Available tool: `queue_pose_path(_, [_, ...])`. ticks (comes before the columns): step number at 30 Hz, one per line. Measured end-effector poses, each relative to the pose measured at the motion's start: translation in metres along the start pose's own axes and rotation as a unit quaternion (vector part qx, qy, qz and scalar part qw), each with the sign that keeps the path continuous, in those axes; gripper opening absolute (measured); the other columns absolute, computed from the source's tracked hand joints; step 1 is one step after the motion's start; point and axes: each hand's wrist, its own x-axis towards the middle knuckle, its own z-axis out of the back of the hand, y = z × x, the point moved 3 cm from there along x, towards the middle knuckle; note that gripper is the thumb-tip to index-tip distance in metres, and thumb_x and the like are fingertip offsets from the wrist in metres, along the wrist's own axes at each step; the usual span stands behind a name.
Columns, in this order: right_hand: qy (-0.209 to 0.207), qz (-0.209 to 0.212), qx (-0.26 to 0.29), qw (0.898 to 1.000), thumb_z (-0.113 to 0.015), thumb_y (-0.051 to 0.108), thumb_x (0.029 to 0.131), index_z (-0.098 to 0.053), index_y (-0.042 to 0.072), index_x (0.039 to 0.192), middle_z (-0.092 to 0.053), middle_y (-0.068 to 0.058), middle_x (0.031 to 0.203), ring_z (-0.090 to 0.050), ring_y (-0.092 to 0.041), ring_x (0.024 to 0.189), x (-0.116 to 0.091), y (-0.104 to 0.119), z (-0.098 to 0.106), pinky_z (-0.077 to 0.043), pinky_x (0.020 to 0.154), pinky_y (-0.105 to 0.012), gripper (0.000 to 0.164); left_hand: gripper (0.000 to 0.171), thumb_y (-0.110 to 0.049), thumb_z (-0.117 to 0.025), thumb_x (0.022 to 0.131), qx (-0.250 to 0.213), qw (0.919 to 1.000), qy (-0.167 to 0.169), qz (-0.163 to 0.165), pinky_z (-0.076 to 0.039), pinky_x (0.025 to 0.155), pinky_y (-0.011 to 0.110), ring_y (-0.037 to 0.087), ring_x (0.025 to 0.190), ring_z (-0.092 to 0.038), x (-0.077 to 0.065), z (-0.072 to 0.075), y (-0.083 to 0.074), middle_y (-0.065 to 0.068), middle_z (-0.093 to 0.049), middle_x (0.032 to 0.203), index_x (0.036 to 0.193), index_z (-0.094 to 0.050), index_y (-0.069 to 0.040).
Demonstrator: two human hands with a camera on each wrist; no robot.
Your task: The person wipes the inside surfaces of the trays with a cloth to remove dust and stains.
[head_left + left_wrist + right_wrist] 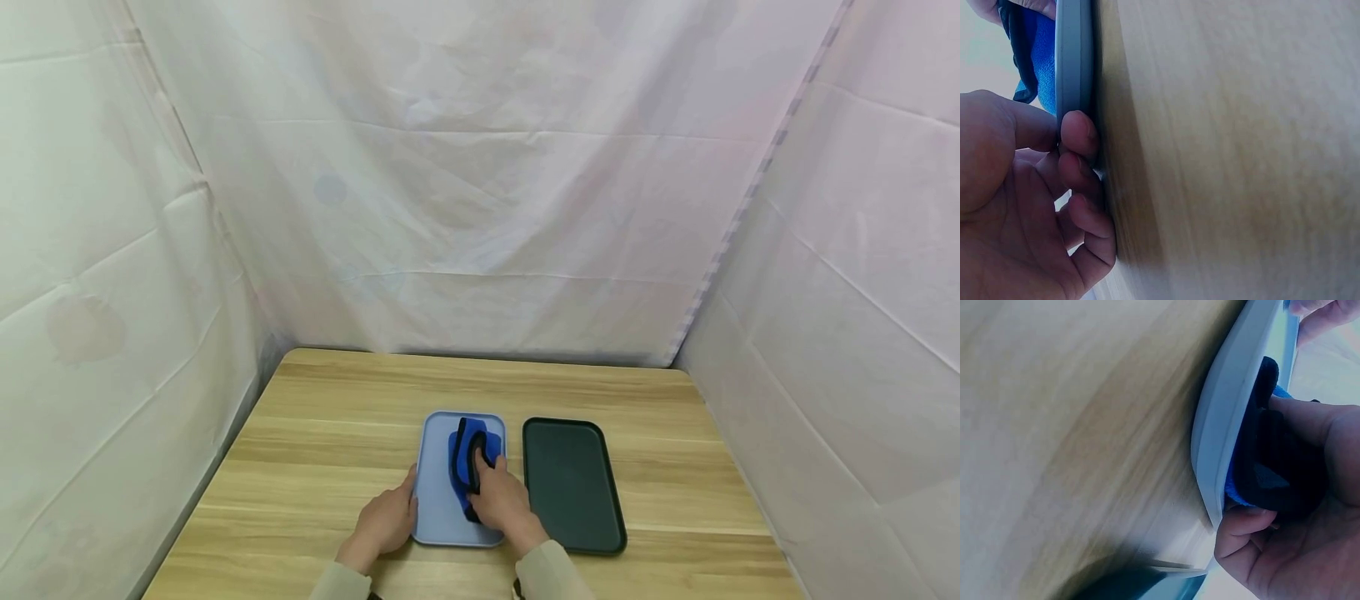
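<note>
A light blue tray (431, 525) lies on the table, a blue cleaning cloth with black trim (463, 457) on it. At the tray's left edge is my left hand (387, 518); in the left wrist view its thumb and curled fingers (1079, 134) pinch the rim. My right hand (504, 498) grips the cloth near the tray's right side. The right wrist view has the thumb and fingertips around the cloth's dark trim (1272, 494), close over the rim. My palm hides part of the cloth.
A dark green tray (573, 487) lies just right of the light blue one. The wooden table (315, 450) has white sheeting (480, 208) hung behind it and along both sides.
</note>
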Motion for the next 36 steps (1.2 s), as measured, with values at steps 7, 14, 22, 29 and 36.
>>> queue_pose_path(7, [0.004,-0.002,0.003,1.0,-0.079,0.029,0.091,-0.044,0.016,0.159,-0.05,-0.03,0.142,-0.055,-0.024,0.069,0.006,0.0,0.001,-0.044,0.056,-0.04,0.078,0.057,-0.018,-0.052,0.105,0.003,1.0,0.005,-0.003,-0.052,0.064,0.043,0.021,0.071,-0.063,0.001,0.0,0.0,0.026,-0.073,0.117,0.157,-0.039,0.003])
queue_pose_path(14, [0.008,-0.003,0.001,1.0,-0.078,0.029,0.091,-0.042,0.017,0.159,-0.048,-0.031,0.145,-0.058,-0.026,0.073,0.012,-0.001,0.002,-0.046,0.059,-0.042,0.078,0.057,-0.017,-0.052,0.105,0.002,1.0,0.005,-0.003,-0.049,0.061,0.041,0.02,0.069,-0.06,0.001,-0.001,0.0,0.026,-0.073,0.117,0.157,-0.039,0.003])
queue_pose_path(22, [0.013,-0.003,-0.001,1.0,-0.078,0.029,0.092,-0.043,0.016,0.159,-0.049,-0.031,0.143,-0.056,-0.025,0.073,0.018,-0.001,0.005,-0.047,0.061,-0.041,0.077,0.057,-0.018,-0.053,0.105,0.005,1.0,0.001,-0.001,-0.052,0.064,0.043,0.022,0.072,-0.063,0.001,-0.001,0.001,0.026,-0.073,0.114,0.156,-0.039,0.003])
queue_pose_path(29, [0.017,-0.003,-0.004,1.0,-0.077,0.029,0.092,-0.043,0.017,0.159,-0.049,-0.03,0.142,-0.054,-0.025,0.068,0.02,-0.001,0.007,-0.044,0.057,-0.039,0.077,0.057,-0.018,-0.053,0.105,0.004,1.0,0.0,-0.007,-0.052,0.064,0.043,0.021,0.072,-0.063,0.001,-0.001,0.002,0.025,-0.074,0.116,0.156,-0.04,0.003])
queue_pose_path(36, [0.021,-0.006,-0.005,1.0,-0.077,0.03,0.092,-0.043,0.018,0.159,-0.048,-0.03,0.144,-0.058,-0.027,0.071,0.027,-0.002,0.009,-0.049,0.062,-0.043,0.077,0.057,-0.018,-0.053,0.105,0.005,1.0,0.003,-0.003,-0.053,0.065,0.043,0.021,0.072,-0.064,0.001,0.0,0.001,0.025,-0.074,0.115,0.157,-0.039,0.002])
